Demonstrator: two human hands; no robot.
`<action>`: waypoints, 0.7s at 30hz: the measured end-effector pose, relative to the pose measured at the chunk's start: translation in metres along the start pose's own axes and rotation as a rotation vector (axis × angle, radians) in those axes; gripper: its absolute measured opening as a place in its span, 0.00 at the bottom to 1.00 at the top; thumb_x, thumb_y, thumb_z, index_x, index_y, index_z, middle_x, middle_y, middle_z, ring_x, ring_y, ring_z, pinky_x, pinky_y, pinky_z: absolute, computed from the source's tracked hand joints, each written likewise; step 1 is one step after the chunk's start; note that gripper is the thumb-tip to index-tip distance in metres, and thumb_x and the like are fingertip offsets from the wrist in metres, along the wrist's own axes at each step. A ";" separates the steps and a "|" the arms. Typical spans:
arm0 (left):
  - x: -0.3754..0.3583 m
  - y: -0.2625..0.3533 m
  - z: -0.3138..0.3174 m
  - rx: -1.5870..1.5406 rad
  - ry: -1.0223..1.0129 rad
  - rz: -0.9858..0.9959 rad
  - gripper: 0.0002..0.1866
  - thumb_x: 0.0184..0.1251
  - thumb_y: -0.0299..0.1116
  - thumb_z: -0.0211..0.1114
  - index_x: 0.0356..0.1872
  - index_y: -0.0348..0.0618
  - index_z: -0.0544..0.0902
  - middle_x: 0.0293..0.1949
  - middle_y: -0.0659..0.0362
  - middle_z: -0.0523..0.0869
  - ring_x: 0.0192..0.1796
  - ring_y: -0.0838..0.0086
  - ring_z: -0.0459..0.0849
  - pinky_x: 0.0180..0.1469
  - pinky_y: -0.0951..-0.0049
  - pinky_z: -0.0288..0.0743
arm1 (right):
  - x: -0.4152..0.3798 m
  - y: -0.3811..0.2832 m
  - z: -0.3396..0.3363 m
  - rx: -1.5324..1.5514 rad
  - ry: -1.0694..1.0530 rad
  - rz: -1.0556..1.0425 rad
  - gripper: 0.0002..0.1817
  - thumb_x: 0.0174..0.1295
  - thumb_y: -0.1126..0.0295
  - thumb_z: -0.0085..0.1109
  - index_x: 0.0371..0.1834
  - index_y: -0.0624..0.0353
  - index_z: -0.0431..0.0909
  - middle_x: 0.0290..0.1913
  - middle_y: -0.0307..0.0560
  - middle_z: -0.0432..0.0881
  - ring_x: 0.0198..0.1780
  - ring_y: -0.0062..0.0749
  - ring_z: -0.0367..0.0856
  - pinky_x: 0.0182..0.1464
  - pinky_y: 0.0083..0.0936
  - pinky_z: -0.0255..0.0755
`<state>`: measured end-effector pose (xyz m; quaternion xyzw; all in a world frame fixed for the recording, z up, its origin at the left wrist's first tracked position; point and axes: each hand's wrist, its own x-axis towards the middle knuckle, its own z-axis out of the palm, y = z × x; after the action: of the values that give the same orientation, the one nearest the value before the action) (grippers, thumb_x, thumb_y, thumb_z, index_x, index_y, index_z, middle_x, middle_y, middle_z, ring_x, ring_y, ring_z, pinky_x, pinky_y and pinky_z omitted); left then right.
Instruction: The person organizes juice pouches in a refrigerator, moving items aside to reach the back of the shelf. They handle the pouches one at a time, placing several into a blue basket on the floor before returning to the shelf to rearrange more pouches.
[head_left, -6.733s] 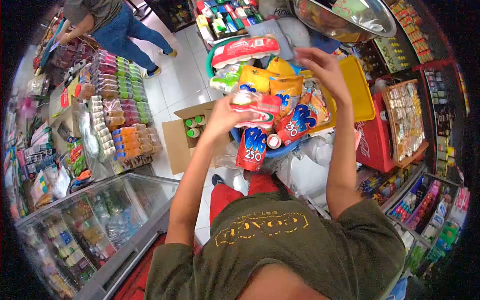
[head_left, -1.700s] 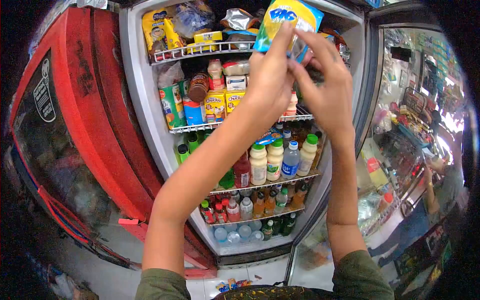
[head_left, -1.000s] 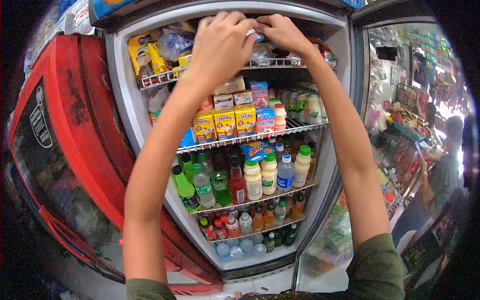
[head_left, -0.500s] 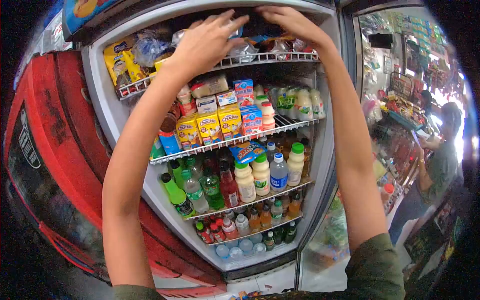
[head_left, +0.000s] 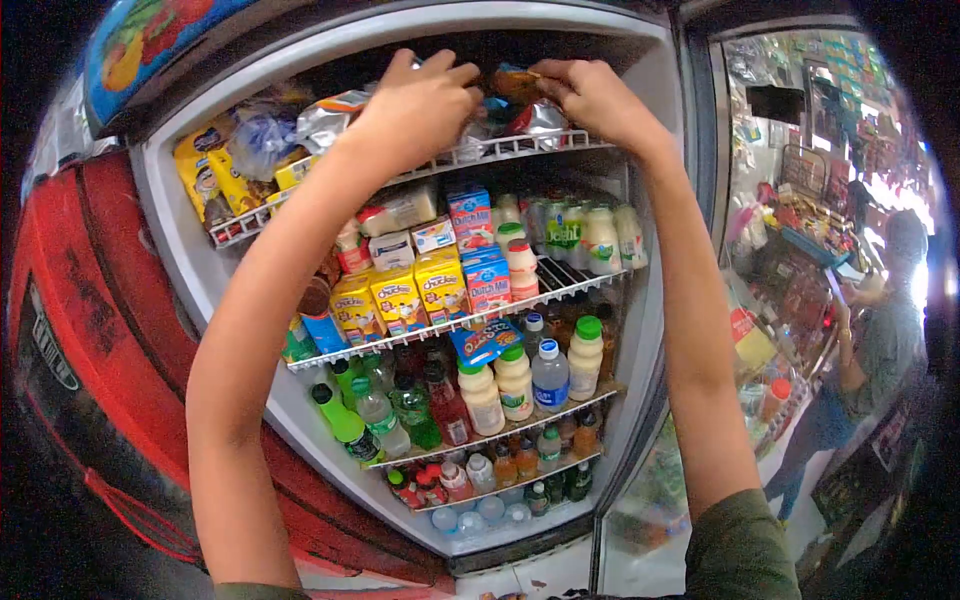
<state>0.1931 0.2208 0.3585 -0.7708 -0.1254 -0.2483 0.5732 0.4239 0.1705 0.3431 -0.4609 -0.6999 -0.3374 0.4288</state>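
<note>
Both arms reach up to the top rack (head_left: pixel 500 150) of an open upright fridge. My left hand (head_left: pixel 425 112) is over the packs in the middle of that rack, its fingers bent; whatever they grip is hidden behind the hand. Farther right, my right hand (head_left: pixel 597 100) pinches the edge of an orange-brown packet (head_left: pixel 514 84). Just below it lies a shiny silver and red pack (head_left: pixel 540 122). Beside my left wrist is a silver foil pack (head_left: pixel 330 120). Yellow packs (head_left: pixel 208 170) and a clear plastic bundle (head_left: pixel 265 143) fill the rack's left end.
Yellow drink cartons (head_left: pixel 395 298), pink and blue cartons (head_left: pixel 487 280) and small bottles stand one shelf down. Lower shelves carry several bottles (head_left: pixel 480 398). A red cooler (head_left: pixel 110 330) is at left. The glass door (head_left: pixel 650 490) stands open at right, with a person (head_left: pixel 880 330) beyond it.
The view has shifted, so the top rack appears lower. My right hand has come down and now pinches the orange-brown packet. My left hand's fingers, stretched out before, are bent.
</note>
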 end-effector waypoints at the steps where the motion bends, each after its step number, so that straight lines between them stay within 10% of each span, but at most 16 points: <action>1: -0.001 0.000 -0.002 0.009 0.021 -0.007 0.15 0.56 0.33 0.61 0.45 0.47 0.85 0.52 0.60 0.80 0.57 0.67 0.74 0.54 0.60 0.69 | -0.002 -0.001 0.002 -0.077 -0.012 -0.009 0.19 0.56 0.72 0.53 0.53 0.57 0.81 0.39 0.64 0.83 0.42 0.56 0.83 0.50 0.41 0.76; 6: 0.002 0.005 -0.008 -0.050 -0.072 -0.075 0.13 0.60 0.35 0.60 0.44 0.45 0.85 0.51 0.59 0.78 0.58 0.64 0.73 0.55 0.58 0.68 | -0.011 -0.014 -0.004 -0.085 -0.132 -0.020 0.21 0.49 0.75 0.54 0.48 0.57 0.84 0.38 0.63 0.83 0.43 0.54 0.83 0.51 0.41 0.76; 11: 0.006 0.011 -0.008 -0.008 -0.120 -0.129 0.19 0.68 0.45 0.58 0.52 0.42 0.81 0.56 0.53 0.77 0.62 0.59 0.72 0.64 0.55 0.64 | -0.024 -0.010 -0.008 -0.046 0.539 -0.081 0.16 0.54 0.75 0.54 0.46 0.61 0.83 0.38 0.59 0.85 0.40 0.47 0.85 0.47 0.34 0.77; 13: 0.009 0.013 -0.002 -0.296 0.491 -0.097 0.29 0.62 0.45 0.67 0.62 0.43 0.74 0.61 0.50 0.74 0.62 0.54 0.72 0.66 0.55 0.63 | -0.033 -0.021 -0.019 -0.011 0.813 -0.179 0.13 0.61 0.76 0.54 0.47 0.62 0.83 0.39 0.52 0.87 0.39 0.32 0.87 0.44 0.26 0.78; 16: 0.012 0.034 -0.034 -0.598 0.691 -0.104 0.42 0.52 0.42 0.75 0.68 0.43 0.66 0.63 0.47 0.74 0.60 0.53 0.76 0.62 0.59 0.70 | -0.049 -0.055 -0.047 -0.028 0.816 -0.268 0.13 0.62 0.75 0.55 0.49 0.61 0.83 0.41 0.50 0.87 0.41 0.29 0.86 0.47 0.25 0.77; 21: 0.000 0.057 -0.055 -0.957 0.632 -0.170 0.19 0.55 0.29 0.70 0.48 0.35 0.81 0.31 0.53 0.88 0.35 0.65 0.88 0.43 0.72 0.78 | -0.059 -0.083 -0.089 0.479 0.404 -0.287 0.16 0.56 0.70 0.63 0.48 0.61 0.83 0.47 0.59 0.84 0.49 0.49 0.84 0.50 0.38 0.78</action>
<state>0.2077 0.1509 0.3236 -0.8199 0.1163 -0.5406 0.1485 0.3847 0.0437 0.3187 -0.1676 -0.7179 -0.3049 0.6030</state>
